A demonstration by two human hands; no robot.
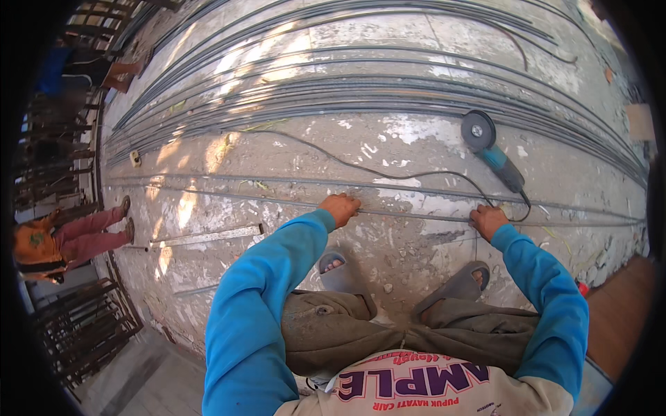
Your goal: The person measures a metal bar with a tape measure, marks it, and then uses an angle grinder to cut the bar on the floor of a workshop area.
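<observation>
Currently both hands are down on one long steel rod (416, 214) lying flat across the concrete floor (291, 145). Left hand (340, 207) fingers curl over the rod; right hand (487, 220) fingers are closed on it, grip detail hard to tell. Angle grinder (491, 149) with black cord (361, 168) lies just beyond the right hand. Rebar bundle (361, 93) further out; another person (66, 243) sits far left.

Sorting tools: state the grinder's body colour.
Blue body, dark disc guard; grinder shows in the head view.
</observation>
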